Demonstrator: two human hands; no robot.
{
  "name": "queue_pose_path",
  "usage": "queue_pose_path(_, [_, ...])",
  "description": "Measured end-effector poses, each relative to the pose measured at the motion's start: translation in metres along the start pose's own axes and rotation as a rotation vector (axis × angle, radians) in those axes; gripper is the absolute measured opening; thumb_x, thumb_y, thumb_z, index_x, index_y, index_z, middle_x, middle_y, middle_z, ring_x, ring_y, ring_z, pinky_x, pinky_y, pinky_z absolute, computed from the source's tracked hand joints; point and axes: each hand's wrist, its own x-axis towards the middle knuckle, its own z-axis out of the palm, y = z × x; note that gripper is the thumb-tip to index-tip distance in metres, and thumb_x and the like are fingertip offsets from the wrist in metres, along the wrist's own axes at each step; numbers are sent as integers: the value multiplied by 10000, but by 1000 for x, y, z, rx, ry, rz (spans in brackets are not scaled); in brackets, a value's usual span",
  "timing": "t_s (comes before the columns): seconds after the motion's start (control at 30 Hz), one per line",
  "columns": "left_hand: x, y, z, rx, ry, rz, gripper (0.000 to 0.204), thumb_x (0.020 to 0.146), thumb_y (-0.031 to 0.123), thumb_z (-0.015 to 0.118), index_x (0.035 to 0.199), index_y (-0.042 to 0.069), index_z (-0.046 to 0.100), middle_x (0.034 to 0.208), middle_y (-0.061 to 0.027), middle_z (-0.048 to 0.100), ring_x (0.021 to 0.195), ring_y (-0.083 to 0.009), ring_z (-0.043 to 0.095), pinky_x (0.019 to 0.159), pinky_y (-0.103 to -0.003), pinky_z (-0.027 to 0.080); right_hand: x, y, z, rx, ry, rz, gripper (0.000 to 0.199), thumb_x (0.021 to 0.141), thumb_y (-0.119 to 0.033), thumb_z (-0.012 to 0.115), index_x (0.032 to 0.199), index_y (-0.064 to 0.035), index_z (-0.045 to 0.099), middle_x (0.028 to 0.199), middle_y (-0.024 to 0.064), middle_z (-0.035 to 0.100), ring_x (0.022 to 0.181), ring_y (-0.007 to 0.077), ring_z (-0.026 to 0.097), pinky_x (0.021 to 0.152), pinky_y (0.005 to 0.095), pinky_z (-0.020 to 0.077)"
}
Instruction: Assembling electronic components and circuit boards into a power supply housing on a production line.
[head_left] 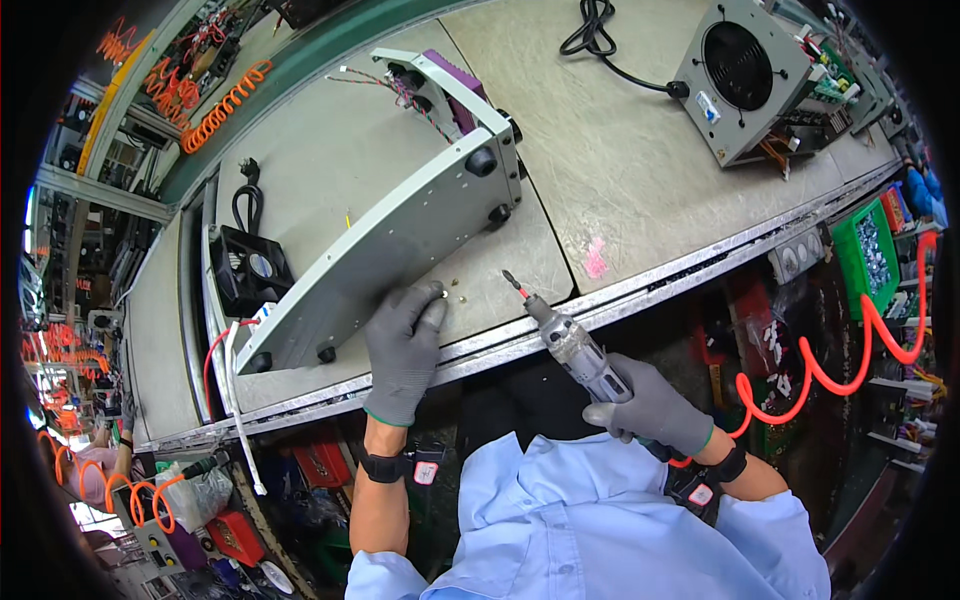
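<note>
Left hand [404, 335] half-curled, perhaps touching screw [445, 294]

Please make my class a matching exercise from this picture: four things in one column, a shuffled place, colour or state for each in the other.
Column one:
1. power driver
2. small metal pieces
3. green bin
4. shirt

Column two:
A. light blue
B. held in the right hand
C. holding many small parts
D. on the bench, near the left hand

Pairs: 1-B, 2-D, 3-C, 4-A
</note>
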Motion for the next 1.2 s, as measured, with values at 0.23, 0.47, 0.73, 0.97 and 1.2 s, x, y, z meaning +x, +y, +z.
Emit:
queue_pose_path(0.23, [-16,15,-15,-382,25,-374,200,938,107,667,1087,-24,693,890,-51,695,701,-98,617,620,-235,501,4,4,11,129,-12,-53,482,798,-192,779,1162,19,543,829,55,593,589,104,612,506,265,532])
queue_pose_path(0.47, [-94,47,20,-459,-358,-424,219,900,95,679,1102,15,705,901,-95,725,742,-128,672,641,-305,539,-1,6,11,-29,16,-5,453,783,-192,779,1131,8,569,860,58,603,691,113,630,555,275,530])
queue_pose_path(0.73, [-152,88,99,20,-559,83,167,847,108,599,1004,91,655,902,-118,636,785,-324,660,642,-429,550,-15,8,21,-64,202,-131,481,727,-278,800,1066,-6,593,862,66,600,726,136,565,646,320,488])
queue_pose_path(0.97, [-147,105,95,-379,-371,77,151,870,58,643,1020,45,665,925,-146,665,775,-273,682,655,-362,564,-47,-10,-4,-189,464,-319,404,681,-204,791,978,-50,565,824,31,583,731,115,544,667,314,476])
queue_pose_path(1.2, [-93,76,25,-1003,-147,-620,214,969,34,604,1162,-27,673,989,-81,682,814,-102,647,685,-237,555,-42,16,11,-321,397,-311,462,690,-249,809,1019,-31,568,844,94,604,756,156,563,698,346,501])
